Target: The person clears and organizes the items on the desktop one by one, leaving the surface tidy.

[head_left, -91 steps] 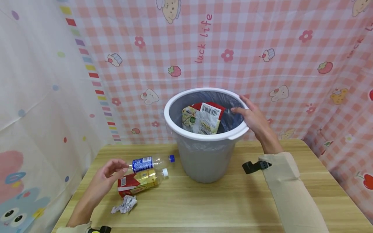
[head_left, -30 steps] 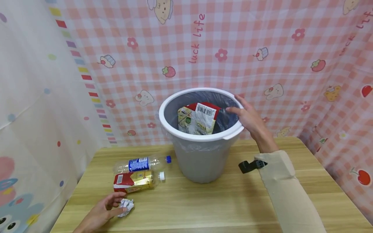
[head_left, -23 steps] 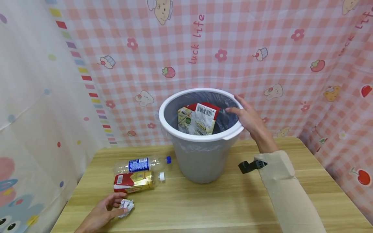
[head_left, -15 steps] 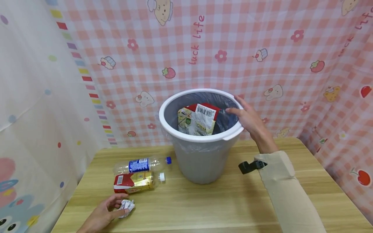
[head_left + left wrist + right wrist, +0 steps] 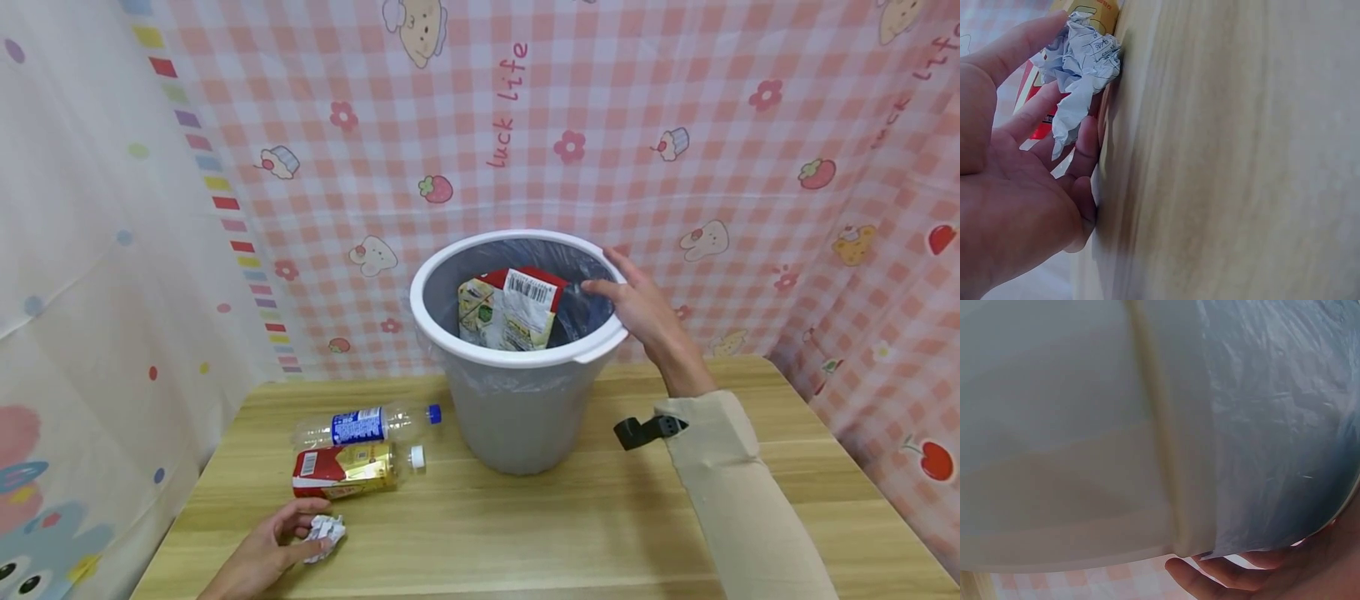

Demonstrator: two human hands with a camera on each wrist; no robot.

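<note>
Head view: a grey wastebasket (image 5: 517, 417) stands toward the far edge of the wooden tabletop (image 5: 525, 533); its plastic liner (image 5: 582, 318) holds a red, white and yellow printed package (image 5: 510, 312), barcode showing. The right hand (image 5: 647, 304) grips the rim's right side, thumb inside. To the wastebasket's left lie a blue-capped bottle (image 5: 358, 425) and, nearer, a white-capped bottle (image 5: 348, 469) labelled red and gold. Nearest, at left, the left hand (image 5: 262, 548) pinches a crumpled paper ball (image 5: 327, 527) narrowly between thumb and fingers, low at the tabletop. Wood stretches from there to the right sleeve (image 5: 738, 475).
</note>
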